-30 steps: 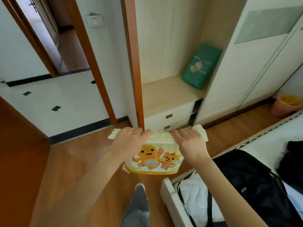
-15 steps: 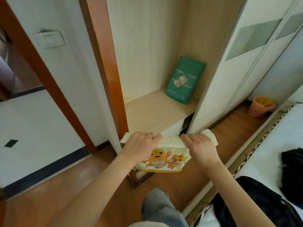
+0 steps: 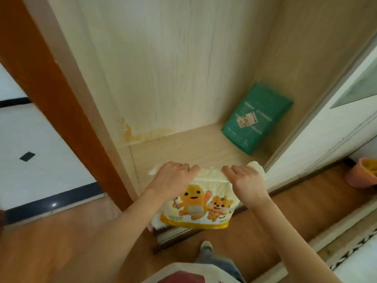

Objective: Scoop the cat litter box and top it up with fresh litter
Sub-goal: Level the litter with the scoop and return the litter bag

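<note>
Both hands grip the top edge of the yellow cartoon litter bag (image 3: 196,209): left hand (image 3: 173,178) at 9 o'clock, right hand (image 3: 245,181) at 3, fingers curled over it, above the wooden shelf (image 3: 183,148).

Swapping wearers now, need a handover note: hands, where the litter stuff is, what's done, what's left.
Left hand: grips the top left edge of the yellow bag.
Right hand: grips the top right edge.
The bag hangs between both hands, just in front of the shelf. A green bag leans in the shelf's back right corner.
Done: nothing that shows; whether the yellow bag is open can't be told.
Left: no litter box or scoop in view, so find them, scoop and top up.
</note>
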### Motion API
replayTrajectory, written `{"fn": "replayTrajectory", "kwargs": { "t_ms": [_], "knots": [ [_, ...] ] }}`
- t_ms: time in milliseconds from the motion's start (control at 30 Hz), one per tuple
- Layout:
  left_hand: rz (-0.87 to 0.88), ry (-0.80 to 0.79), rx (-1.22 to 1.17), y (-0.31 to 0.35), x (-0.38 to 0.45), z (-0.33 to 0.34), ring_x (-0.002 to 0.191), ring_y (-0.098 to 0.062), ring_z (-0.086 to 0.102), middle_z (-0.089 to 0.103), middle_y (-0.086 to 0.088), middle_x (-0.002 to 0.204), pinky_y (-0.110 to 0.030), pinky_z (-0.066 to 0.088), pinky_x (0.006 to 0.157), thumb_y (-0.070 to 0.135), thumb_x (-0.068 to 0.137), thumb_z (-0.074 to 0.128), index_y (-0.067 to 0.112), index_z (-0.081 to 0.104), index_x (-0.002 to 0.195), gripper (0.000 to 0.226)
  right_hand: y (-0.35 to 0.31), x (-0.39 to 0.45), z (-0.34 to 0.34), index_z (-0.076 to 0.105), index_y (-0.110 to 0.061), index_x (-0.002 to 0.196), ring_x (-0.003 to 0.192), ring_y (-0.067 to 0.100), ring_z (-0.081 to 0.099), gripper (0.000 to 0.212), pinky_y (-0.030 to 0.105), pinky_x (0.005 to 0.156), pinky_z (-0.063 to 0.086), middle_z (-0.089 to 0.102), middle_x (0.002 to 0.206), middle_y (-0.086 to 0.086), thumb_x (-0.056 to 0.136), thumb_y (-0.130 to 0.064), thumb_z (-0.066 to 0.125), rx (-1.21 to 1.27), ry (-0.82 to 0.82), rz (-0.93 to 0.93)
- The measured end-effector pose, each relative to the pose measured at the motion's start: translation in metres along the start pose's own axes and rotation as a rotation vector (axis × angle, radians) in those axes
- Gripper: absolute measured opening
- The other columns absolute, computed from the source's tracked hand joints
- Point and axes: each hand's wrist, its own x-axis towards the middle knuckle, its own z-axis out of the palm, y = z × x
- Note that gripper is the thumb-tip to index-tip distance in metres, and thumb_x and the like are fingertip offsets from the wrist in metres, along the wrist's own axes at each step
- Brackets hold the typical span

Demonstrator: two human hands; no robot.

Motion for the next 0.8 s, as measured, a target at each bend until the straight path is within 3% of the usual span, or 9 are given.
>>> {"fn": "replayTrajectory", "kwargs": {
  "t_ms": [167, 333, 500, 567, 667, 800],
  "knots": [
    [-0.116, -0.058, 0.010, -0.005, 0.040, 0.014, 0.035, -0.018, 0.046, 0.054, 0.002, 0.050, -0.019, 0.018, 0.044, -0.001, 0.037, 0.077, 0.016, 0.067, 0.081, 0.049, 0.040, 0.043, 0.033, 0.067, -0.012, 0.081, 0.043, 0.021, 0.046, 0.047, 0.026, 0.044, 0.034, 0.050, 0.054, 0.000, 0.041, 0.009, 0.058, 0.076, -0.067, -0.114],
    [-0.223, -0.137, -0.013, -0.015, 0.066, 0.027, 0.039, -0.018, 0.050, 0.058, 0.002, 0.055, -0.021, 0.023, 0.041, -0.001, 0.036, 0.079, 0.017, 0.067, 0.087, 0.056, 0.064, 0.082, 0.056, 0.065, -0.011, 0.077, 0.042, 0.021, 0.045, 0.051, 0.024, 0.046, 0.029, 0.049, 0.052, 0.000, 0.033, 0.013, 0.058, 0.116, -0.078, -0.212],
    [-0.266, -0.137, -0.012, -0.038, 0.087, 0.035, 0.039, -0.018, 0.050, 0.058, 0.001, 0.057, -0.021, 0.027, 0.039, -0.002, 0.032, 0.078, 0.017, 0.068, 0.088, 0.060, 0.075, 0.122, 0.073, 0.066, -0.009, 0.078, 0.041, 0.022, 0.045, 0.046, 0.024, 0.047, 0.029, 0.049, 0.052, 0.002, 0.040, 0.008, 0.046, 0.147, -0.028, -0.267],
    [-0.273, -0.127, 0.017, -0.050, 0.096, 0.035, 0.038, -0.018, 0.049, 0.058, 0.001, 0.056, -0.020, 0.021, 0.041, -0.004, 0.029, 0.077, 0.017, 0.069, 0.088, 0.063, 0.076, 0.140, 0.080, 0.064, -0.008, 0.078, 0.041, 0.023, 0.044, 0.042, 0.025, 0.048, 0.026, 0.048, 0.051, 0.002, 0.048, 0.006, 0.040, 0.145, -0.024, -0.263],
    [-0.290, -0.094, 0.037, -0.067, 0.107, 0.036, 0.037, -0.017, 0.045, 0.055, 0.000, 0.053, -0.020, 0.011, 0.045, -0.007, 0.028, 0.076, 0.016, 0.070, 0.085, 0.062, 0.077, 0.162, 0.092, 0.063, -0.008, 0.078, 0.040, 0.024, 0.043, 0.044, 0.025, 0.049, 0.023, 0.047, 0.051, 0.003, 0.039, 0.012, 0.055, 0.138, -0.042, -0.261],
    [-0.339, -0.094, 0.000, -0.086, 0.117, 0.049, 0.040, -0.018, 0.047, 0.052, -0.001, 0.053, -0.021, 0.018, 0.044, -0.012, 0.032, 0.072, 0.013, 0.067, 0.087, 0.061, 0.077, 0.186, 0.107, 0.065, -0.007, 0.079, 0.039, 0.023, 0.041, 0.053, 0.024, 0.048, 0.021, 0.046, 0.050, 0.002, 0.031, 0.015, 0.060, 0.162, -0.070, -0.267]
  ]
}}
